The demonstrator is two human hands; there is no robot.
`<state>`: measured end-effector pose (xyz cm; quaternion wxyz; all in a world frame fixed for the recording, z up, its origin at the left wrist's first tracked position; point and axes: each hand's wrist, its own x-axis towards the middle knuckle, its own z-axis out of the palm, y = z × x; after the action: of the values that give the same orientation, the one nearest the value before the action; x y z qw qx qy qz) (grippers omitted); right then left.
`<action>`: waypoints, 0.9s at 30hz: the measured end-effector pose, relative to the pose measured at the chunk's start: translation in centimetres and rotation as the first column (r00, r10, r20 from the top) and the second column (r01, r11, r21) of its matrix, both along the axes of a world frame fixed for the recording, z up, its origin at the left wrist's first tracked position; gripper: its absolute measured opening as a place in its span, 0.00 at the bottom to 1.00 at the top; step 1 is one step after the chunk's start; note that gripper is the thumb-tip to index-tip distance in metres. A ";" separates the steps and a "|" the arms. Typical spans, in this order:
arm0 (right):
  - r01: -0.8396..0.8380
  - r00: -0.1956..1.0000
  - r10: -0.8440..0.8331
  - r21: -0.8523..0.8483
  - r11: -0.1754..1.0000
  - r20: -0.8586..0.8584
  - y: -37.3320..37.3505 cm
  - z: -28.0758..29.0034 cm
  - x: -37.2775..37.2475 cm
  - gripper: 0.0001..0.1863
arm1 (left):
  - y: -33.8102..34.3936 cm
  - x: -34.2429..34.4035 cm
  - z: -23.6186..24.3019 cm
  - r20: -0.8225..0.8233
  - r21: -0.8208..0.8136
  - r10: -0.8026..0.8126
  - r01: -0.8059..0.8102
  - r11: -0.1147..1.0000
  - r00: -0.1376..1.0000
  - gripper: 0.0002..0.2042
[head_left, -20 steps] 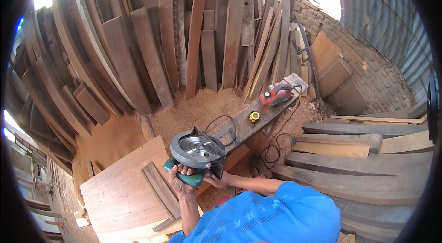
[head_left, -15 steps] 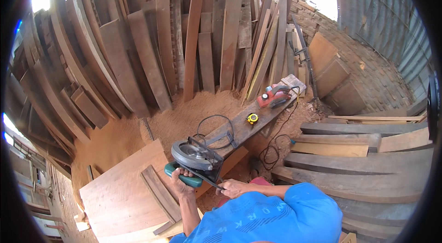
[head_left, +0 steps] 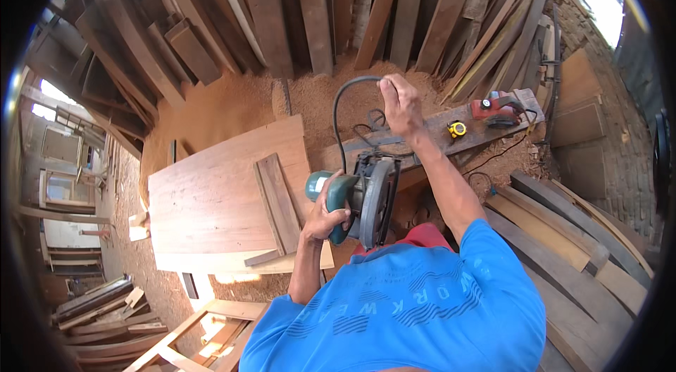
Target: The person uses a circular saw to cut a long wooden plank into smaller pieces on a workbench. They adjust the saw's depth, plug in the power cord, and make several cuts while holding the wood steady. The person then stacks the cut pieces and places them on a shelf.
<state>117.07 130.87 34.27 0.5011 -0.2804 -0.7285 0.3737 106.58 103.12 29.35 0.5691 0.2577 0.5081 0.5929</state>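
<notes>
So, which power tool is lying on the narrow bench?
The red planer, just right of the yellow tape measure; the green-handled circular saw is in the left hand.

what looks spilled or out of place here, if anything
Mainly the sawdust, lying in loose heaps at the foot of the leaning boards, so it looks unswept. Otherwise nothing stands out: the left hand grips the circular saw and the right hand holds up its cord.

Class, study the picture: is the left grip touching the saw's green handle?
Touching. The head view shows the left grip around the green handle, with the thumb lying across its surface.
</notes>
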 end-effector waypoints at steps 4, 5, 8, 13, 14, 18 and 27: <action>-0.149 0.784 0.108 0.017 0.989 0.612 3.0 -7.8 -3.1 0.15 | -0.9 -0.4 2.5 0.071 0.049 -0.080 0.077 0.996 0.994 0.47; -0.176 0.637 0.086 0.037 0.984 0.766 3.0 -9.9 -2.7 0.17 | -1.1 -0.5 3.0 0.101 0.067 -0.095 0.088 0.994 0.990 0.48; -0.133 0.524 0.151 -0.095 0.987 0.838 3.6 -14.2 -0.2 0.26 | -1.3 -0.1 3.9 0.143 0.134 -0.071 0.052 0.990 0.987 0.49; -0.394 0.726 0.405 -0.147 0.907 0.556 -4.7 -19.8 6.6 0.28 | -0.4 0.9 4.3 0.400 0.154 0.105 -0.179 0.972 0.911 0.49; -0.444 0.753 0.491 -0.211 0.871 0.439 -7.1 -19.9 7.0 0.27 | 0.3 1.4 4.8 0.446 0.186 0.155 -0.261 0.947 0.882 0.34; -0.566 0.750 0.629 -0.294 0.770 0.204 -14.7 -19.0 5.5 0.22 | 2.7 0.7 2.4 0.622 0.138 0.127 -0.268 0.954 0.773 0.10; -0.591 0.643 0.613 -0.212 0.778 0.460 -17.4 -7.8 12.0 0.18 | 4.9 -0.5 -1.5 0.529 -0.032 0.471 -0.538 0.842 0.706 0.06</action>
<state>129.09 113.47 26.44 0.1334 -0.1205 -0.8762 0.4472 106.08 108.03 27.88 0.4826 -0.0255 0.3487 0.8030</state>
